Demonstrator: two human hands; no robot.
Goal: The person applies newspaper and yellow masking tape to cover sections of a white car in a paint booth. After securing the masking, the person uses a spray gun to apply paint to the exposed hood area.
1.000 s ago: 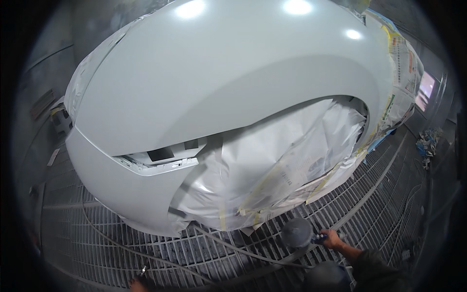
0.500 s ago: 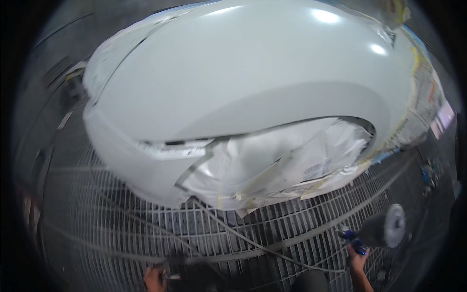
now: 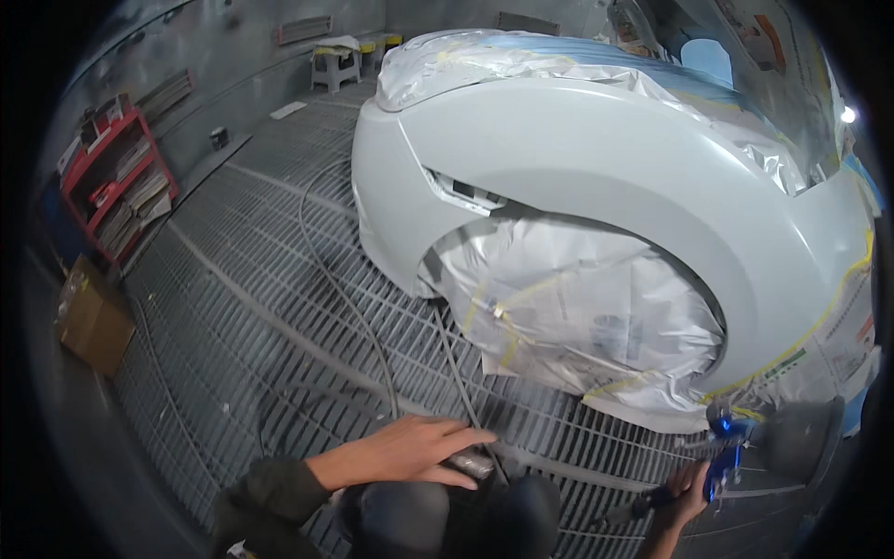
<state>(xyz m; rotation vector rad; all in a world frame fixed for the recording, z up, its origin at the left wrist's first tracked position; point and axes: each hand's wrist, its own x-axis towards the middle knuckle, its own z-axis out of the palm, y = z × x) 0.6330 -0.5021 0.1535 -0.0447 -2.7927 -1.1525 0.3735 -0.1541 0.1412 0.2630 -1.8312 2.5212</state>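
My right hand [image 3: 687, 496] is closed round the grip of a blue spray gun [image 3: 722, 470], whose dark round cup [image 3: 792, 438] stands to its right. My left hand [image 3: 410, 452] is above my knees, with a small silvery cylinder [image 3: 473, 462] between its thumb and fingers; the exact kind is unclear. Beyond both hands stands a car's pale grey-white front fender [image 3: 596, 154]. Masking film [image 3: 577, 289] fills its wheel arch, held by yellow tape. The gun is close to the fender's lower right part, apart from it as far as I can see.
Floor grating [image 3: 270, 307] lies under the car, with a hose [image 3: 345, 289] running across it. To the left are a red shelf [image 3: 116, 182] of papers and a cardboard box [image 3: 96, 317]. A grey stool [image 3: 335, 67] stands by the far wall. Masking paper [image 3: 819, 368] covers the car's right side.
My view has swung left and back, bringing the shelf, box and stool in. My left hand has come up and right in view. The spray gun has turned more upright in my right hand.
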